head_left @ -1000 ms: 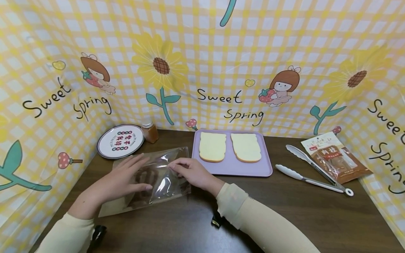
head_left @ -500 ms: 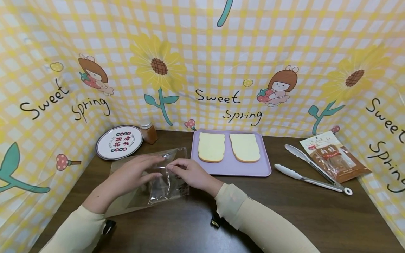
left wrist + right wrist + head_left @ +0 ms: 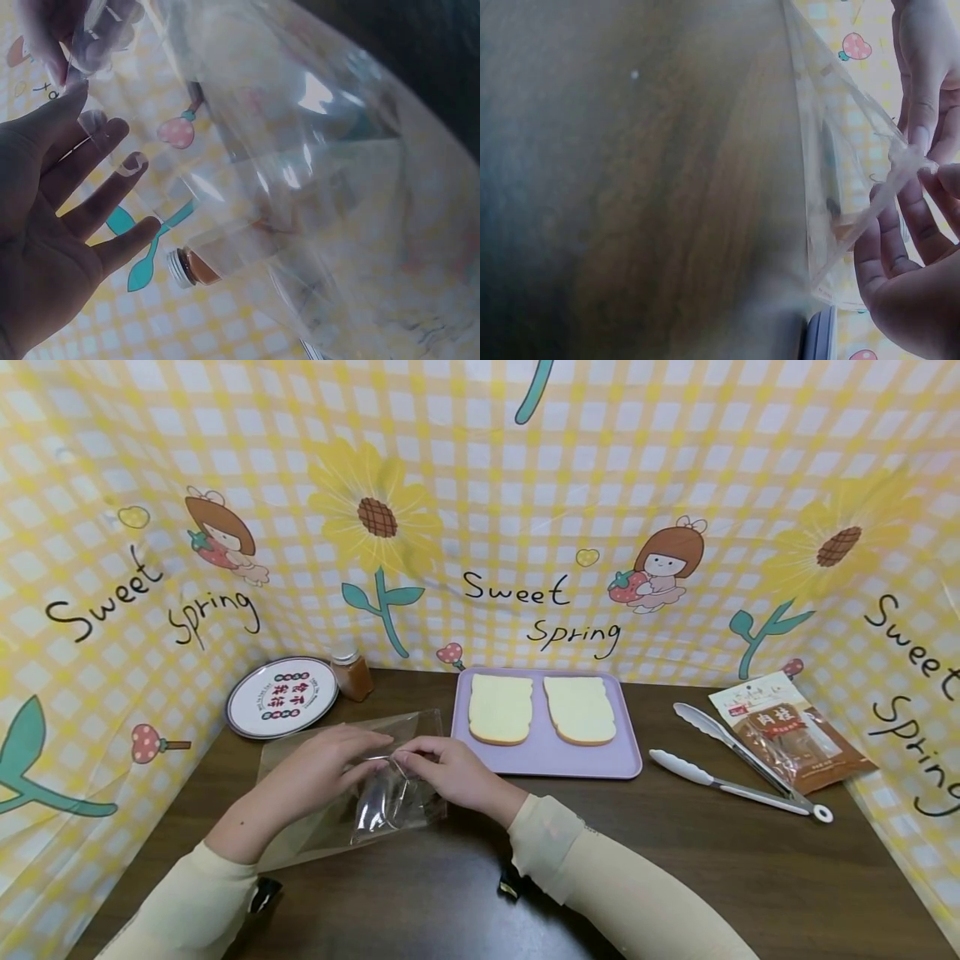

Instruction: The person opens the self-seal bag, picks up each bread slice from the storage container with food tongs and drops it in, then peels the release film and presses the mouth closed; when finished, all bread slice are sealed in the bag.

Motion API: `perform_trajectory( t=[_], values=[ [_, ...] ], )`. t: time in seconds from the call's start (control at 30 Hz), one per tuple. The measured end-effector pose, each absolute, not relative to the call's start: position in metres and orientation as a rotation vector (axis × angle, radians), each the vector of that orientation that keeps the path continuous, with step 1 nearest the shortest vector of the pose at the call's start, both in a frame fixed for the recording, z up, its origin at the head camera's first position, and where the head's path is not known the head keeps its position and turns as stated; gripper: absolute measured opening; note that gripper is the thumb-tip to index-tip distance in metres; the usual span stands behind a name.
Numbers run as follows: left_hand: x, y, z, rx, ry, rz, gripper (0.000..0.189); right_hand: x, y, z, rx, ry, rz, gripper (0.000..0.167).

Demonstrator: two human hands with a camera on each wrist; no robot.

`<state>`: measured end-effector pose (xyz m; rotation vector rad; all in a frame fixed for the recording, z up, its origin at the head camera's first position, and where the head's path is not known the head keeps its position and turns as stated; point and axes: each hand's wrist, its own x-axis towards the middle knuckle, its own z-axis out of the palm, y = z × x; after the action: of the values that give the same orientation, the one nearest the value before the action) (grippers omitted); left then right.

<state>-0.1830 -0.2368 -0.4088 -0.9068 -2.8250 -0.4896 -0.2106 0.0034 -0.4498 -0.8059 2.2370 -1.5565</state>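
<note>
A round white plate (image 3: 281,697) is resting on the wooden bench (image 3: 420,906). In front, the left hand (image 3: 322,768) is touching a clear plastic bag (image 3: 408,806) with its thumb, outer fingers spread; whether it is pinching, I cannot tell. A spice jar (image 3: 352,678) is standing behind the bag. The right hand (image 3: 453,772) is pinching the bag's edge. A lilac tray (image 3: 547,765) is holding two bread slices (image 3: 502,710); tongs (image 3: 761,799) are lying beside a cinnamon packet (image 3: 795,735).

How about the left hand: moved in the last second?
Yes, rightward. In the head view, the left hand is now nearer the lilac tray, its thumb brought up close to the right hand.
</note>
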Motion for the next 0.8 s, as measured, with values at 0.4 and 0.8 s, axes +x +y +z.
perform_trajectory(
  t=[0.4, 0.8],
  values=[
    [-0.1812, -0.2338, -0.4078, -0.952, -2.708, -0.491, 0.024, -0.2094, 0.0036, -0.4482, -0.847, 2.289, -1.508, 0.029],
    [-0.1768, -0.2327, -0.4058, -0.896, -2.729, -0.508, 0.021, -0.2093, 0.003, -0.4517, -0.863, 2.307, -1.485, 0.029]
  ],
)
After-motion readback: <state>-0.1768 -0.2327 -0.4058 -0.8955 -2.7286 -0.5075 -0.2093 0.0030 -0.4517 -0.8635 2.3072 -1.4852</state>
